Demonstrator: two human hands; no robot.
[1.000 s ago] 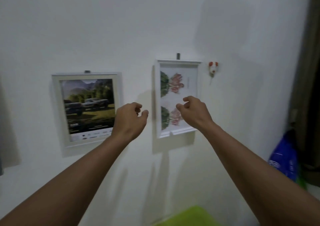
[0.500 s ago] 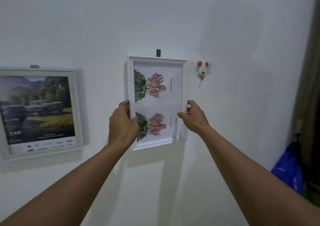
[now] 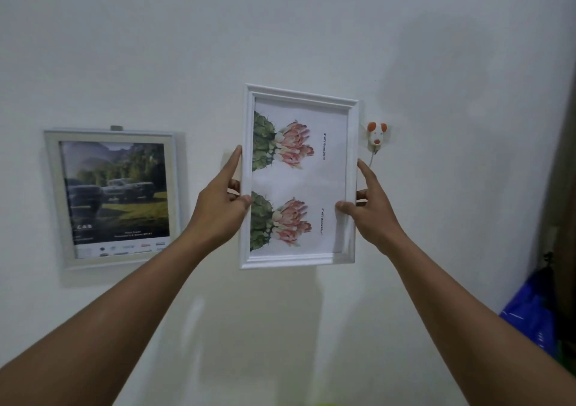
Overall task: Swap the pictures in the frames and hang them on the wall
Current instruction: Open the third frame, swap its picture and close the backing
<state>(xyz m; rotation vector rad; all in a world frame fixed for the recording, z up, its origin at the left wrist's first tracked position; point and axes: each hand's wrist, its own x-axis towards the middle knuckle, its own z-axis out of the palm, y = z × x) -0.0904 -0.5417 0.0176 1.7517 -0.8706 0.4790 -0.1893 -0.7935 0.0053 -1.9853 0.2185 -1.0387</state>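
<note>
White moulding runs round the white frame [image 3: 290,259], which stands upright in portrait format in front of the wall [image 3: 280,31], near its middle, with its top rail sloping a little down toward the right. Whether its back touches the wall cannot be told. Inside it sits the flower picture [image 3: 299,181]: two pink blooms with green leaves, one above the other, turned sideways, with small print beside each.

The left grip [image 3: 218,206] is clamped on the frame's left rail at about mid-height, thumb on the front, forefinger stretched up along the outer edge, the other fingers tucked behind. The right grip [image 3: 374,212] is clamped on the right rail at about the same height, thumb across the front of the rail, forefinger pointing up the outer edge, the rest behind.

Toward the wall's left side hangs the grey frame [image 3: 56,200] with the car picture [image 3: 118,193], vehicles on grass before trees, under a small hook [image 3: 116,128] at its top edge. Just beside the white frame's upper right corner a dog-shaped hook [image 3: 376,134] sticks to the wall. A blue bag [image 3: 530,321] hangs low at the wall's right edge.
</note>
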